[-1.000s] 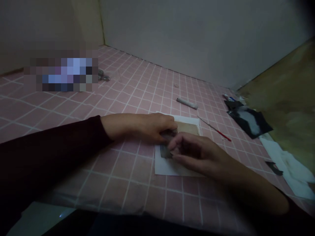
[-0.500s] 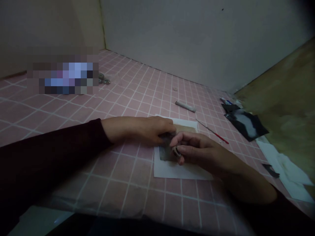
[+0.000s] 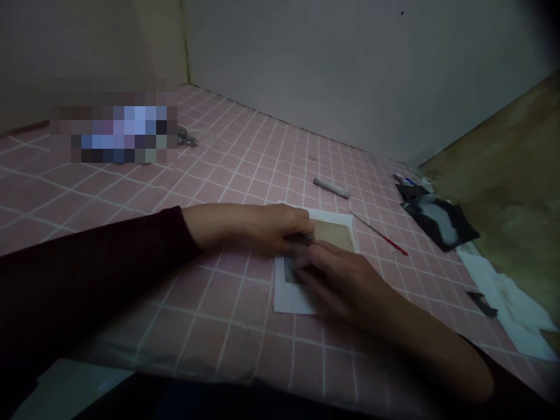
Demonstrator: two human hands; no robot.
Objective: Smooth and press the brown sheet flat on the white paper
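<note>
A white sheet of paper lies on the pink tiled cover, with a thin brownish-grey rectangular piece on top of it. My left hand rests over the left part of that piece, fingers curled down; whatever lies under them is hidden. My right hand reaches in from the right, its fingers bunched close to the left fingertips and smeared by motion. The fingers of both hands meet above the rectangle. What sits between the right fingers cannot be made out now.
A grey tube-like piece lies beyond the paper. A thin red-handled tool is to its right. Farther right are a black sheet with a pale patch, a dark scrap and white papers. Blurred-out items sit far left.
My right hand has moved in toward the left fingertips and turned palm down. The small dark ring-like thing seen earlier in its fingers is now hidden. My left hand has hardly moved.
</note>
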